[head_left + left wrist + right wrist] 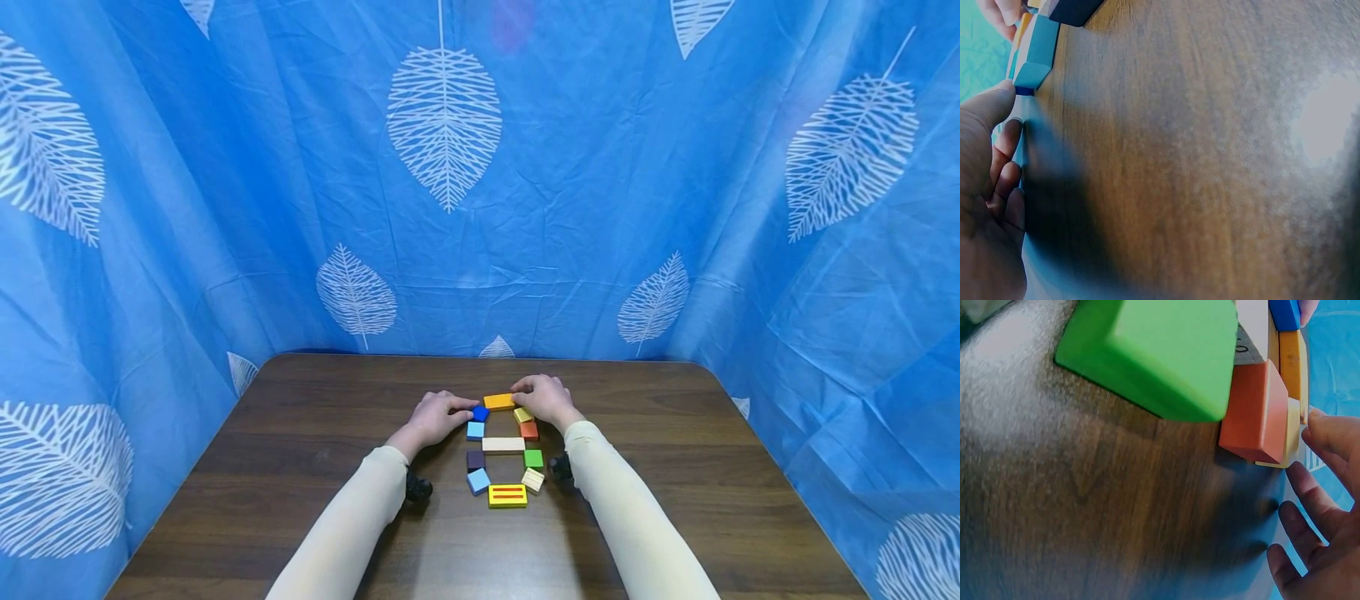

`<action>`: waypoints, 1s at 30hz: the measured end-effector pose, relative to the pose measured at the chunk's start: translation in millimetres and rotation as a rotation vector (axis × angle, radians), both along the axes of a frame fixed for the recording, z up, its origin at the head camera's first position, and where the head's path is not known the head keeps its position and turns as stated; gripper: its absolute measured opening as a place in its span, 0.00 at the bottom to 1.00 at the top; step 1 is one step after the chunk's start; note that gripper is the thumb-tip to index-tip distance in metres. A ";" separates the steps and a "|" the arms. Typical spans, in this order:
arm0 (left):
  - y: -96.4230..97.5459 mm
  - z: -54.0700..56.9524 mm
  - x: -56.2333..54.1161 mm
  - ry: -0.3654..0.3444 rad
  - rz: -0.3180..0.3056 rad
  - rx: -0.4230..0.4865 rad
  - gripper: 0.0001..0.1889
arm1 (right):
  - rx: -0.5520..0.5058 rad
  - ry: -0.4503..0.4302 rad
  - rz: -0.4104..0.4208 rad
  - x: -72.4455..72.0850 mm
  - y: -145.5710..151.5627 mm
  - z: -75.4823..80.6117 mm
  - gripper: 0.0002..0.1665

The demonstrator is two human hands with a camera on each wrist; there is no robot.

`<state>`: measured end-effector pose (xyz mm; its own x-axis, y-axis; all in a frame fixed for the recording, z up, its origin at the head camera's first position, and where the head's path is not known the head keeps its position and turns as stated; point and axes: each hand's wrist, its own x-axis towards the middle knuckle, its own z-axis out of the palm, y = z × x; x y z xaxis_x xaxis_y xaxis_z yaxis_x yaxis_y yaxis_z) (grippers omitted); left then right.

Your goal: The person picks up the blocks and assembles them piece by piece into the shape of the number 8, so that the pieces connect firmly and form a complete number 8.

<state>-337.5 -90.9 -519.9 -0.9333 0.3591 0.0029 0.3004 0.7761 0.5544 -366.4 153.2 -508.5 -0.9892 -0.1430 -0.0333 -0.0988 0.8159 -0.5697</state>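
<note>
Near the far side of the block figure, my left hand (433, 417) pinches a dark blue block (480, 413) between thumb and index finger. Across from it, my right hand (547, 400) touches the right end of an orange block (498, 402) with thumb and index fingertip; its other fingers (1300, 534) are spread and relaxed. Just below that hand lie a yellow block (522, 414) and a red-orange block (528, 431). A light blue block (476, 431) sits below the dark blue one. The left index fingertip is hidden in the left wrist view.
A cream bar (503, 445) spans the figure's middle. Nearer lie a dark block (475, 460), another light blue block (477, 482), a green block (533, 459), a small cream block (532, 480) and a red-striped yellow block (507, 496). A blue curtain (555, 208) hangs behind the wooden table (337, 383).
</note>
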 end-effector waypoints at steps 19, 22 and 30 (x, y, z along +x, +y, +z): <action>0.1 0.3 2.0 -0.004 0.004 -0.006 0.18 | 0.008 0.004 -0.004 3.3 -1.2 1.6 0.12; 0.1 -0.3 1.6 -0.012 0.009 -0.009 0.18 | -0.005 -0.013 -0.009 4.1 -1.1 1.6 0.12; -0.1 0.1 1.5 -0.016 0.010 -0.005 0.18 | -0.013 -0.013 -0.002 5.0 -0.1 0.7 0.11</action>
